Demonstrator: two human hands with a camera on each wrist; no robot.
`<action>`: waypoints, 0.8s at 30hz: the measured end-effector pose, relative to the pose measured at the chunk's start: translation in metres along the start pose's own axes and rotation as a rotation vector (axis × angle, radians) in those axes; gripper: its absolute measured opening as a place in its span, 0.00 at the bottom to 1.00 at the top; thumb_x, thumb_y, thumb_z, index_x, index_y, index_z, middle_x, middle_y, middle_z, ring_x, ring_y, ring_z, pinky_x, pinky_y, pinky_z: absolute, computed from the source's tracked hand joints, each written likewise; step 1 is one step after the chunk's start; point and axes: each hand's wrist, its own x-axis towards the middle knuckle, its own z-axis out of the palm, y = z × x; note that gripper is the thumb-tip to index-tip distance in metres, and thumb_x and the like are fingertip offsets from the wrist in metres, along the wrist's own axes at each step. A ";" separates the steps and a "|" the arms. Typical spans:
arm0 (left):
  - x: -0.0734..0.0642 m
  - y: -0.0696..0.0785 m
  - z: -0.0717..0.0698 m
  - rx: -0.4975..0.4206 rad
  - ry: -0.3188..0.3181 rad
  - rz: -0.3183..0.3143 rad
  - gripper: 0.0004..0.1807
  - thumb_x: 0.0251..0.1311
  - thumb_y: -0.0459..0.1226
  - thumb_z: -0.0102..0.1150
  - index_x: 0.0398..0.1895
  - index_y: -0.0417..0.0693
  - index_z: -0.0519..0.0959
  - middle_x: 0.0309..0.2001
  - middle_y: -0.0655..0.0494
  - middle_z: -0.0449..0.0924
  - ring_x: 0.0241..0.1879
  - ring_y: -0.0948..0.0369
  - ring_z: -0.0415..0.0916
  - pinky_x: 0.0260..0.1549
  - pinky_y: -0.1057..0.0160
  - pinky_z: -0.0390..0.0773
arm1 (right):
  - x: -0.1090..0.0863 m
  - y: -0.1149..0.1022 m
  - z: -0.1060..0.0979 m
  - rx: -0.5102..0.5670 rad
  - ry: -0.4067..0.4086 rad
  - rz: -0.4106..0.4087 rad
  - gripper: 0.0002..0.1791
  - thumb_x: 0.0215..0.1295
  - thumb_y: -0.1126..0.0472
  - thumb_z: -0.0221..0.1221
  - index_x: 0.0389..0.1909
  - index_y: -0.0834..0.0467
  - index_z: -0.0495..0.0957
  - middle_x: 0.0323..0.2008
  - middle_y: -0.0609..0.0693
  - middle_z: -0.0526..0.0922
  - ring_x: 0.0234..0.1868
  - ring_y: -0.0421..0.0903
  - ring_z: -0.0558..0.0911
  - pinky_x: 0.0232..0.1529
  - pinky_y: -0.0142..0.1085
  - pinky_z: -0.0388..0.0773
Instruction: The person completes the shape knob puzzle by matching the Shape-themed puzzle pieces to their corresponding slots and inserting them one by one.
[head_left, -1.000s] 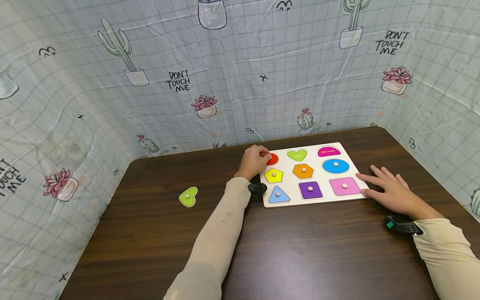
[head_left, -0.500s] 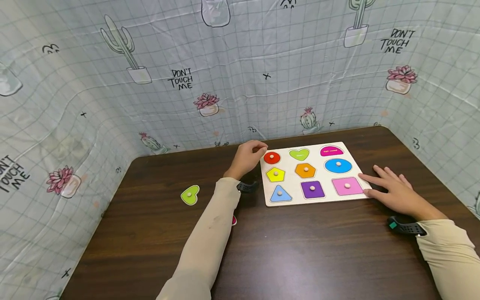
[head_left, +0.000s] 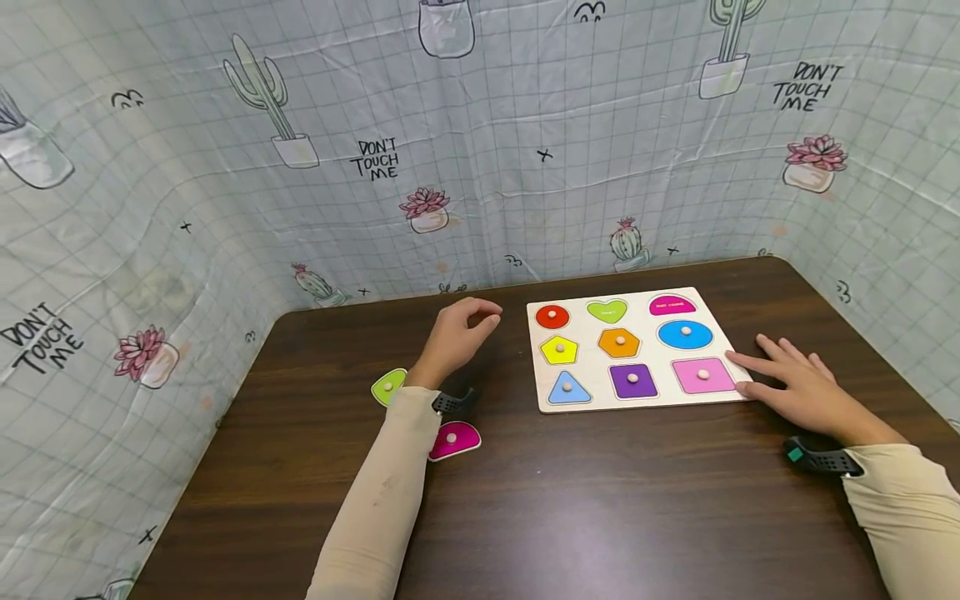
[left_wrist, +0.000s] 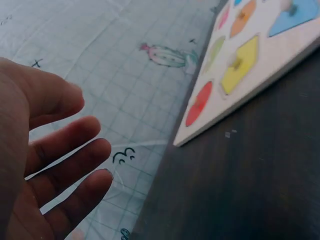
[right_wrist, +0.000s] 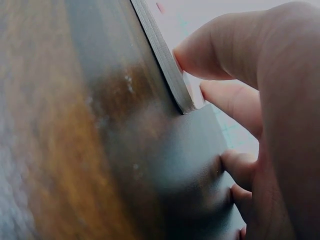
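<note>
My left hand [head_left: 453,337] is in the air left of a white wooden knob puzzle board [head_left: 588,362]. Its fingers are loosely bent, and the left wrist view shows nothing between them. My right hand [head_left: 798,387] lies spread at the board's right edge, thumb and index finger touching its corner. A red circle [head_left: 547,320] with a knob sits in the board's far left slot. The heart slot [head_left: 607,312] and half-round slot [head_left: 672,306] hold no knobbed piece. A green heart piece [head_left: 386,388], partly hidden by my left wrist, and a magenta half-round piece [head_left: 463,435] lie on the table.
Several other knobbed shapes sit in the board, among them a blue oval [head_left: 675,335] and a purple square [head_left: 626,385]. The dark wooden table [head_left: 600,500] meets a patterned cloth [head_left: 487,192] at the back and sides.
My left hand has let go of the red circle and moved left, away from the board. The magenta half-round piece has come into sight beside the forearm. My right hand stays at the board's edge.
</note>
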 end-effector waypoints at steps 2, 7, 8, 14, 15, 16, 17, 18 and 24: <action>-0.010 -0.001 -0.003 -0.001 -0.026 -0.008 0.12 0.70 0.38 0.60 0.50 0.43 0.85 0.48 0.54 0.83 0.47 0.58 0.77 0.51 0.57 0.78 | 0.000 0.000 0.000 -0.001 -0.001 -0.001 0.34 0.74 0.45 0.54 0.73 0.60 0.64 0.73 0.78 0.47 0.74 0.76 0.36 0.65 0.72 0.24; -0.031 -0.003 -0.010 0.012 -0.126 -0.052 0.13 0.70 0.38 0.60 0.51 0.42 0.84 0.48 0.55 0.83 0.46 0.59 0.78 0.50 0.58 0.79 | 0.000 0.000 0.000 0.000 -0.004 0.001 0.35 0.74 0.45 0.54 0.74 0.60 0.63 0.73 0.77 0.46 0.74 0.76 0.36 0.65 0.72 0.24; -0.035 -0.003 -0.012 0.018 -0.141 -0.059 0.12 0.70 0.38 0.60 0.51 0.42 0.85 0.48 0.55 0.83 0.46 0.58 0.79 0.49 0.58 0.79 | 0.000 -0.001 0.000 0.002 -0.005 0.001 0.35 0.74 0.45 0.54 0.74 0.60 0.63 0.73 0.77 0.46 0.74 0.76 0.36 0.65 0.72 0.24; -0.046 -0.001 -0.020 0.032 -0.165 -0.071 0.12 0.69 0.38 0.61 0.50 0.43 0.85 0.48 0.56 0.83 0.45 0.58 0.80 0.48 0.57 0.80 | -0.003 0.002 -0.002 -0.003 0.002 0.000 0.34 0.74 0.46 0.54 0.74 0.61 0.63 0.73 0.78 0.46 0.74 0.76 0.36 0.64 0.72 0.25; -0.047 -0.001 -0.021 0.030 -0.159 -0.073 0.12 0.69 0.38 0.61 0.50 0.43 0.85 0.48 0.56 0.83 0.45 0.58 0.80 0.48 0.57 0.80 | -0.003 0.002 -0.003 -0.005 0.004 0.001 0.34 0.74 0.46 0.54 0.73 0.61 0.63 0.73 0.78 0.46 0.74 0.76 0.36 0.64 0.73 0.25; -0.049 -0.001 -0.021 0.029 -0.149 -0.073 0.12 0.69 0.38 0.61 0.50 0.43 0.85 0.48 0.56 0.83 0.45 0.58 0.80 0.47 0.57 0.80 | -0.003 0.002 -0.003 -0.007 0.006 0.002 0.34 0.74 0.46 0.54 0.73 0.61 0.64 0.73 0.78 0.46 0.74 0.76 0.37 0.64 0.73 0.26; -0.050 -0.002 -0.021 0.030 -0.135 -0.071 0.12 0.69 0.38 0.61 0.49 0.43 0.85 0.47 0.56 0.83 0.45 0.58 0.80 0.48 0.56 0.80 | -0.003 0.002 -0.003 -0.007 0.007 0.004 0.35 0.74 0.45 0.54 0.73 0.61 0.64 0.73 0.78 0.46 0.74 0.76 0.37 0.64 0.73 0.26; -0.052 -0.002 -0.021 0.029 -0.117 -0.070 0.12 0.69 0.38 0.60 0.49 0.42 0.85 0.47 0.55 0.84 0.45 0.58 0.80 0.48 0.56 0.80 | -0.002 0.002 -0.004 -0.008 0.007 0.006 0.35 0.74 0.45 0.54 0.73 0.61 0.64 0.73 0.78 0.46 0.74 0.76 0.36 0.64 0.73 0.25; -0.067 -0.008 -0.020 0.033 -0.051 -0.065 0.09 0.68 0.37 0.62 0.44 0.43 0.86 0.44 0.56 0.84 0.43 0.58 0.79 0.47 0.54 0.80 | 0.000 0.001 -0.001 -0.011 -0.003 0.007 0.35 0.74 0.44 0.54 0.74 0.60 0.63 0.73 0.77 0.46 0.74 0.76 0.36 0.64 0.73 0.25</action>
